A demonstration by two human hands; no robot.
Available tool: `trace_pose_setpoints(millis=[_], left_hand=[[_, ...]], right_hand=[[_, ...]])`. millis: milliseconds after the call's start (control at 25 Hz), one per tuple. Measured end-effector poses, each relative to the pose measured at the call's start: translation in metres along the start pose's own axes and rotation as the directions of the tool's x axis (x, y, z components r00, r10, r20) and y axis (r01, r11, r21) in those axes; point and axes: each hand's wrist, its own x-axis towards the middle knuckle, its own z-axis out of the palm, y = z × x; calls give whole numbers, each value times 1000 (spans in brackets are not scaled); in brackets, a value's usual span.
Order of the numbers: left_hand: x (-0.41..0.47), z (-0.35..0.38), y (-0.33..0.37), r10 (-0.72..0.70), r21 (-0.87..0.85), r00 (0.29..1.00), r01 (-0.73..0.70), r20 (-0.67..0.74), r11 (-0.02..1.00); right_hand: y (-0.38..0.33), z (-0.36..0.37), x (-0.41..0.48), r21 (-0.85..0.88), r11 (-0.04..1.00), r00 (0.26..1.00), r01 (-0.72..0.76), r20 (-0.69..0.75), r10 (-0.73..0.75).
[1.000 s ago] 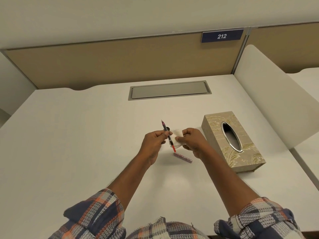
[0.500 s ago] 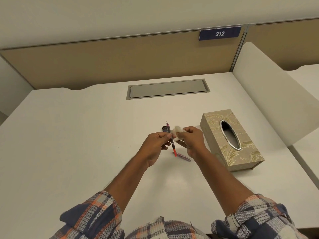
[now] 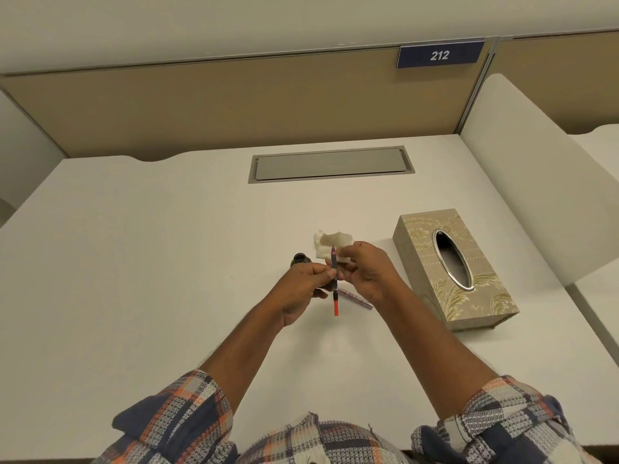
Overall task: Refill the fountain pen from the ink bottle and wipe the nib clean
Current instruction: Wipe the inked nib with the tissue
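Over the white desk (image 3: pixel 140 262), the left hand (image 3: pixel 303 289) pinches the fountain pen (image 3: pixel 335 283) upright while the right hand (image 3: pixel 365 271) grips a tissue (image 3: pixel 330 247) at its nib.

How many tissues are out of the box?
1. The tissue is pinched in the right hand, beside the pen tip. The box may hide more.

Surface: white desk (image 3: pixel 134 262), bounded at the rear by a tan partition.
Inset: 1 grey rectangular cover plate (image 3: pixel 331 164), flush with the desk near its rear edge.
Right side: 1 patterned tissue box (image 3: pixel 432 286), oval opening upward.
Centre: 1 dark ink bottle (image 3: pixel 300 258); 1 pen cap (image 3: pixel 356 298) lying flat just nearer.
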Motion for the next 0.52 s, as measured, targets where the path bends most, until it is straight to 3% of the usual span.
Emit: trace_pose_setpoints(millis=[520], left_hand=[[3,-1,2,-48,-60,996,44,-69,997]], right_hand=[[-3,-1,-7,159,982,976,-98,207,63]])
